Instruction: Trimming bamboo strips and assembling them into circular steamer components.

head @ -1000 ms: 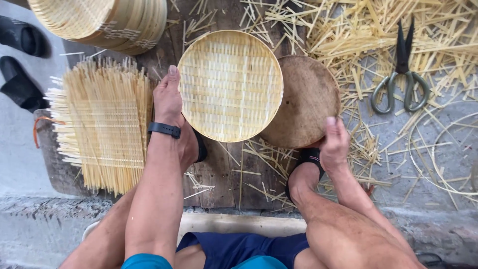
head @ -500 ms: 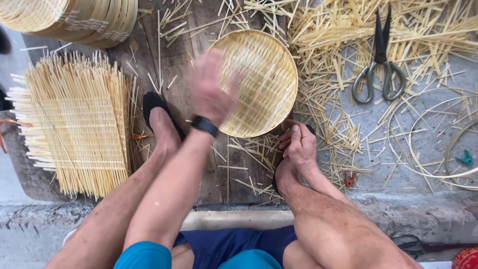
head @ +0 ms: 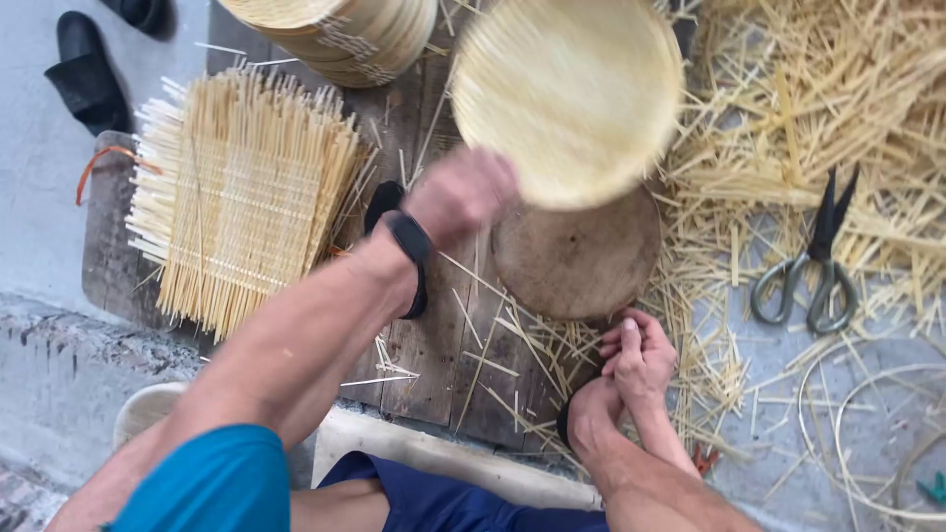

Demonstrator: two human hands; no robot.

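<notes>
Matt woven bamboo tray [head: 572, 94], rough dark wooden boards [head: 434, 345], worn metal scissors [head: 813, 261].

I see the basket [head: 570, 94], a round, shallow tray of pale woven bamboo, lifted off the boards and tilted, its weave blurred by motion. Its lower edge meets my left hand [head: 458, 195], which grips it there. It hangs partly over the round wooden block [head: 581, 261] on the boards.
</notes>
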